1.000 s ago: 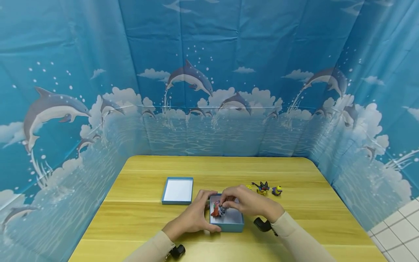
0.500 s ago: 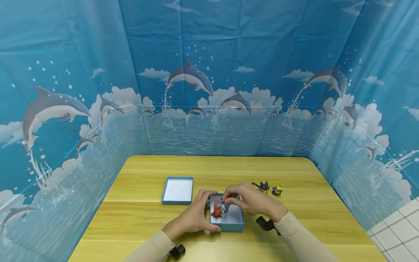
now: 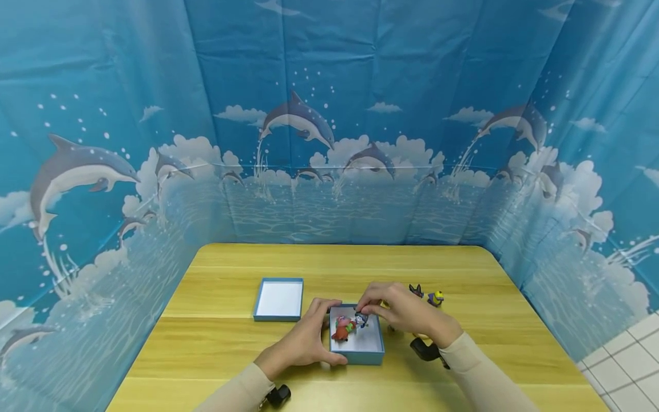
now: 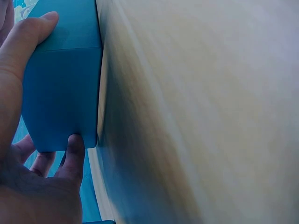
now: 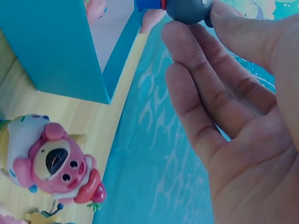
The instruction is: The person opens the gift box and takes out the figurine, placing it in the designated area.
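A blue open box (image 3: 366,358) with a white inside stands on the table. My left hand (image 3: 305,339) grips it from the left, thumb on the near side and fingers round the far corner; the left wrist view shows the thumb pressing the blue wall (image 4: 63,88). Over the box's far right part, my right hand (image 3: 400,306) pinches a small grey-headed figurine (image 3: 362,320), its rounded grey head (image 5: 189,10) held between thumb and fingertips in the right wrist view. An orange-red and pink figurine group (image 3: 342,328) lies at the left inside the box.
The blue box lid (image 3: 280,299) lies white side up, back left. Behind my right hand are a black-eared figurine (image 3: 416,290) and a yellow-and-purple one (image 3: 436,298). A pink bear figurine (image 5: 63,163) stands beside the box in the right wrist view.
My right hand has moved right and slightly back with the grey-headed figurine, away from the orange-red ones. The left hand keeps its grip and the box stays put.
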A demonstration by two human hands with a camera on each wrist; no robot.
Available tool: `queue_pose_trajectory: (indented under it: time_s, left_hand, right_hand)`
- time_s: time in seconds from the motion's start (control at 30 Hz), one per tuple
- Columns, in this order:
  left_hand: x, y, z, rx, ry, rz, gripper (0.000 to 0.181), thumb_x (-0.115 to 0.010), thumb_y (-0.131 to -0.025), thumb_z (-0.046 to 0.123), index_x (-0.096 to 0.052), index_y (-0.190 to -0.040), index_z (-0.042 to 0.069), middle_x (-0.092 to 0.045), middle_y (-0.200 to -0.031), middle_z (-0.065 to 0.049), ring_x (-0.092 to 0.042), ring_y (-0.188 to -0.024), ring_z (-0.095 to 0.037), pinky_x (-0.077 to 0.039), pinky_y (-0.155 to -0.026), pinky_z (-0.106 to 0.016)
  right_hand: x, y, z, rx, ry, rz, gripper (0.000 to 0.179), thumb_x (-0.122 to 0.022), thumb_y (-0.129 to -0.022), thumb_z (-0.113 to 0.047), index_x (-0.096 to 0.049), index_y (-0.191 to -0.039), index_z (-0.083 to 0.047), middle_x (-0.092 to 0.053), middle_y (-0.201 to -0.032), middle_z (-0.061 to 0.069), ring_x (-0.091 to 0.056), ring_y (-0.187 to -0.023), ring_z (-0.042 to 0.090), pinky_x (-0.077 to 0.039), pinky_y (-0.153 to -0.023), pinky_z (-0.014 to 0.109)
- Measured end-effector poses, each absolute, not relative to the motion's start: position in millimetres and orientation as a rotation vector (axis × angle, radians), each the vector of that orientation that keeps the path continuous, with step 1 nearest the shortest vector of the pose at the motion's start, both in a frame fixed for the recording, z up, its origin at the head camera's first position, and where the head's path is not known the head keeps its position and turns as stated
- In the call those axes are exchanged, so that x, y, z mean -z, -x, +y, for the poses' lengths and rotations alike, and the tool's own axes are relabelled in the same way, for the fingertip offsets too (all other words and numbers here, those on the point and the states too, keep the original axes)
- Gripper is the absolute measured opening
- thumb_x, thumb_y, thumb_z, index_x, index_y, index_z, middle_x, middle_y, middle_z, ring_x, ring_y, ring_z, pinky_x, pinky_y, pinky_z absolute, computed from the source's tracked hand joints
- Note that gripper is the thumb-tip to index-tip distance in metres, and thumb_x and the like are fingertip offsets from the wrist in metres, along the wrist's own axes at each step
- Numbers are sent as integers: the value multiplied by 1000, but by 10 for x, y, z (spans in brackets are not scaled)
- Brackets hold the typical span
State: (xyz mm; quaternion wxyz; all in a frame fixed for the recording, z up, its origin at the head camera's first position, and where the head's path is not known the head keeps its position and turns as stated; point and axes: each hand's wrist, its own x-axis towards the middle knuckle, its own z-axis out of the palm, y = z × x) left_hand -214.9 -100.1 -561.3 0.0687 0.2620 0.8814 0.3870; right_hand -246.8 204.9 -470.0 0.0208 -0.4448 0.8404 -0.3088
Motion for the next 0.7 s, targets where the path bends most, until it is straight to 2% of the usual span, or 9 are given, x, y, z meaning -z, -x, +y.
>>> queue_pose_trajectory:
  time_s: [0.3, 0.57, 0.7]
  left_hand:
    - [5606, 2143, -981, -1170, -774, 2654, 128, -106, -81, 60, -35, -181, 22, -46, -169, -7, -59, -145, -21, -55, -126, -52]
    - [5605, 2131, -981, -1184, -768, 2651, 128, -107, -81, 58, -36, -181, 22, -46, -168, -7, -60, -142, -21, -55, -125, -50]
    - [5596, 2127, -985, -1172, -767, 2660, 128, -106, -81, 59, -35, -181, 23, -46, -168, -6, -59, -144, -21, -55, -126, -51]
  right_hand:
    - [4689, 2431, 2162, 989, 1412, 2668, 16, -75, -113, -9, -84, -124, -18, -82, -117, -6, -79, -102, 5, -68, -88, 29]
    - [4673, 2435, 2280, 1015, 1408, 2719, 21, -78, -110, -3, -85, -123, -18, -84, -116, -6, -79, -98, 4, -68, -86, 28]
    - [4666, 2447, 2340, 1042, 1430, 2731, 21, -81, -107, -1, -85, -121, -16, -85, -113, -3, -82, -97, 8, -68, -85, 26]
